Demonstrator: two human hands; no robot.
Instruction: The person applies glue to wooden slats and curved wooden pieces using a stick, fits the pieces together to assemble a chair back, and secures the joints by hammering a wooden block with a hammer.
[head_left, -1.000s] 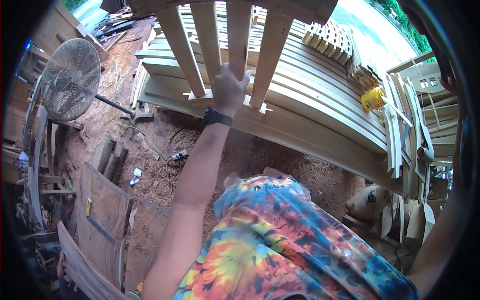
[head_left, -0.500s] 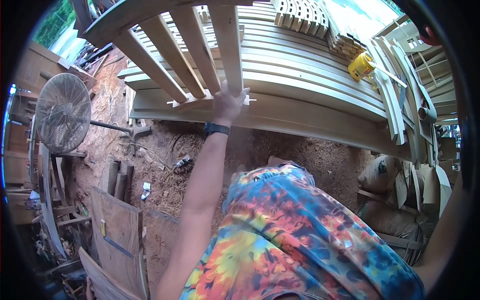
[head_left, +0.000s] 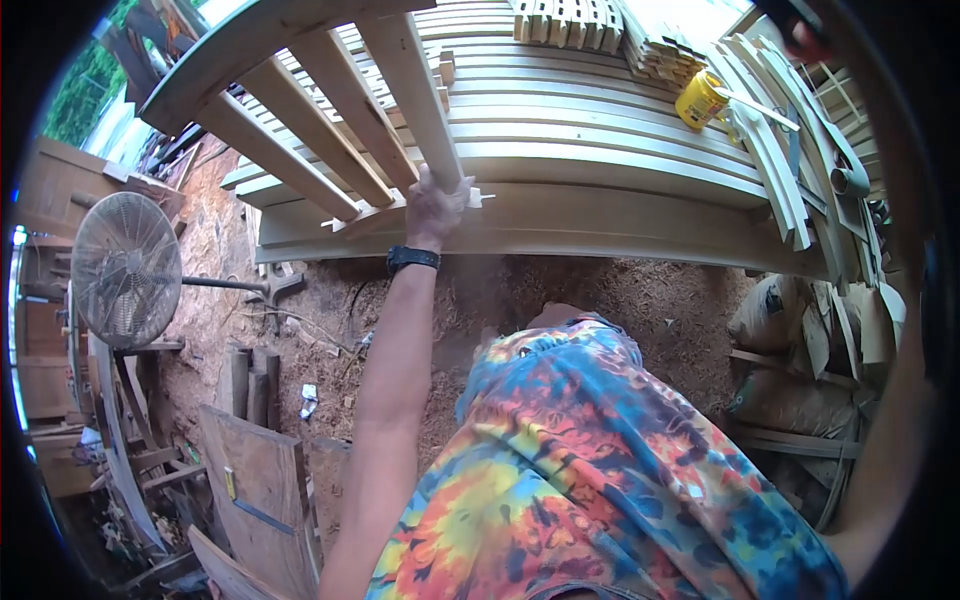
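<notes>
Here, left hand [head_left: 433, 208] grips slat [head_left: 415, 85] above stacked boards [head_left: 600, 150].

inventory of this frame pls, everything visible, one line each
slat frame: 1, pale wood, four slats showing, raised at upper left, held at the lower end of one slat
curved boards: a stack, pale wood, across the top centre
notched blocks: a bundle, pale wood, top edge on the stack
glue bottle: 1, yellow, upper right on the stack
fan: 1, grey, on a stand at left
plywood panels: 2, brown, leaning at lower left
sacks: several, tan, right side
sawdust floor: brown, centre
watch: 1, black, on the left wrist
shirt: 1, tie-dye, bottom centre
left hand: gripping one slat
right hand: not in view; only the arm shows along the right edge
</notes>
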